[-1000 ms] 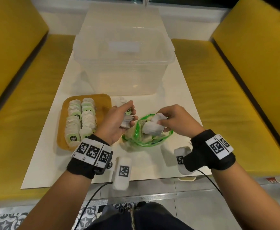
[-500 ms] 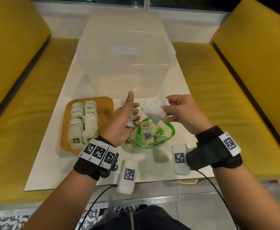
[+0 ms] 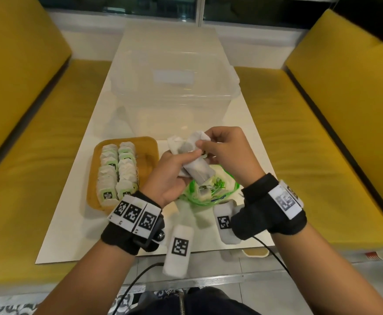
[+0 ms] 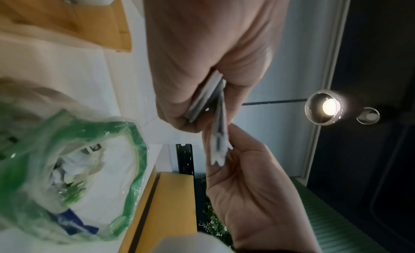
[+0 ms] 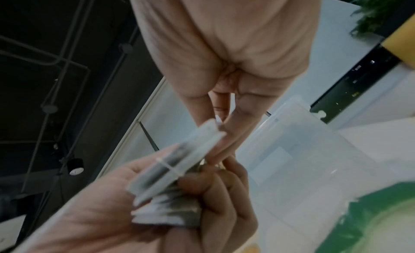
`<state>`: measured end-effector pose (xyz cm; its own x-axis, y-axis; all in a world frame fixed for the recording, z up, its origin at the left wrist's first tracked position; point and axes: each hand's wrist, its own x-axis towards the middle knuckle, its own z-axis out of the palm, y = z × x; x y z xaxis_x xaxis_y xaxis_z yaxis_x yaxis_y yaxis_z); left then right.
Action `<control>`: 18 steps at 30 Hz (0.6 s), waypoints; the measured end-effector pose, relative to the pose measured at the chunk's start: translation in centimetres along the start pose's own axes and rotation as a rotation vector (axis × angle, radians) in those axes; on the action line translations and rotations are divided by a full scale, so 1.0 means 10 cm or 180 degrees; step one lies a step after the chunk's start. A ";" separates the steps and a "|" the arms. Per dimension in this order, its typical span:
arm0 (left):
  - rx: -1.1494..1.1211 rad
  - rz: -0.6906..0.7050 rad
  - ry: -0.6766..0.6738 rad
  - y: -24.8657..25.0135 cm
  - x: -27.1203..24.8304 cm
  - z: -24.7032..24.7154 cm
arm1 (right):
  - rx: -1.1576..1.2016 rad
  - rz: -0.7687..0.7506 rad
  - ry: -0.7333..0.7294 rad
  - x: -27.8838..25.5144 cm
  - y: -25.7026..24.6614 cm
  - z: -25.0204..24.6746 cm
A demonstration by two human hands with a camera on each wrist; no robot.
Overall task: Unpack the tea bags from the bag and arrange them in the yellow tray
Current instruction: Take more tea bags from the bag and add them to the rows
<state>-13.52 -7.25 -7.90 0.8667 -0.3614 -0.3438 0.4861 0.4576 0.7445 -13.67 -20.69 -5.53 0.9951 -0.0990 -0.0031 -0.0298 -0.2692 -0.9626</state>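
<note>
A green-rimmed clear plastic bag [image 3: 211, 192] lies open on the white table with several tea bags inside; it shows blurred as the bag [image 4: 67, 168] in the left wrist view. The yellow tray [image 3: 149, 146] to its left holds two rows of tea bags [image 3: 117, 169]. Above the bag my left hand [image 3: 174, 169] grips a small stack of tea bags [image 3: 197, 171]. My right hand [image 3: 222, 151] pinches the top of a tea bag [image 3: 197, 138] against that stack. In the right wrist view the stack [image 5: 170, 182] lies fanned between both hands.
A large clear plastic storage box [image 3: 174, 92] stands on the table just behind the hands. Yellow sofa cushions [image 3: 26, 155] flank the table on both sides. The table's near edge [image 3: 95, 258] lies under my wrists.
My right hand lifted a tea bag out of the plastic bag and brought it left onto the stack in my left hand. Both hands rose together above the bag.
</note>
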 end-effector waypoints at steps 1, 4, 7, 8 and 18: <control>-0.0052 -0.0002 0.0021 0.00 -0.01 -0.02 | 0.0115 0.0049 -0.0031 0.00 -0.01 0.02; -0.0209 0.0028 0.0115 0.01 -0.05 -0.08 | 0.0310 0.0129 -0.0048 -0.01 -0.04 0.10; -0.0254 0.0071 0.0149 0.04 -0.09 -0.16 | 0.0362 0.0143 0.0052 -0.02 -0.08 0.17; -0.0252 0.0062 0.0168 0.06 -0.11 -0.19 | 0.0382 0.0137 0.0099 -0.02 -0.08 0.19; -0.0147 0.0282 0.0394 0.16 -0.31 -0.41 | 0.0570 0.0141 0.0093 -0.09 -0.23 0.44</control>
<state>-14.98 -2.07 -8.04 0.9122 -0.2163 -0.3479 0.4092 0.5212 0.7489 -14.08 -15.80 -4.50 0.9899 -0.1355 -0.0410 -0.0535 -0.0894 -0.9946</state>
